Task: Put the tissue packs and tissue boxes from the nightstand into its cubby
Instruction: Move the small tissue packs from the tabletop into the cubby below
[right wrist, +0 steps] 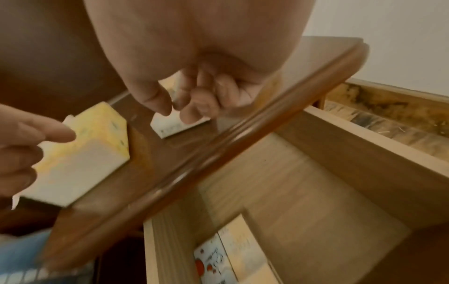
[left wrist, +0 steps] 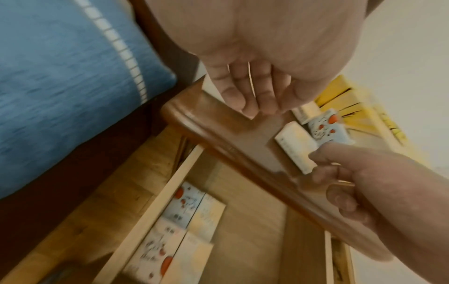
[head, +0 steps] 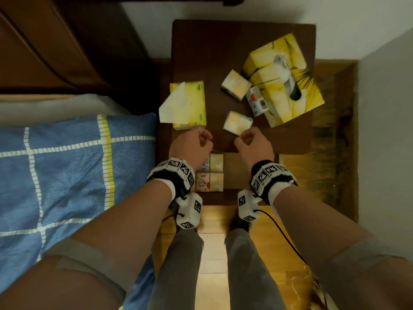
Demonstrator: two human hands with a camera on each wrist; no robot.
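Note:
On the dark nightstand top (head: 214, 52) lie a flat yellow tissue box (head: 190, 108) at the left, a large yellow tissue box (head: 283, 81) at the right, and three small tissue packs (head: 235, 85) (head: 257, 101) (head: 237, 123). My left hand (head: 201, 139) hangs loosely curled and holds nothing, its forefinger (right wrist: 60, 132) against the flat box (right wrist: 92, 146). My right hand (head: 248, 138) pinches the near corner of the nearest small pack (right wrist: 175, 128). Below the front edge the drawer (left wrist: 157, 201) stands pulled out, with several small packs (head: 210, 173) inside at its left.
A bed with a blue checked pillow (head: 67, 175) borders the nightstand on the left. A white wall (head: 384, 108) closes the right side. Wooden floor (head: 212, 253) and my legs are below. The right part of the drawer floor (right wrist: 303, 192) is bare.

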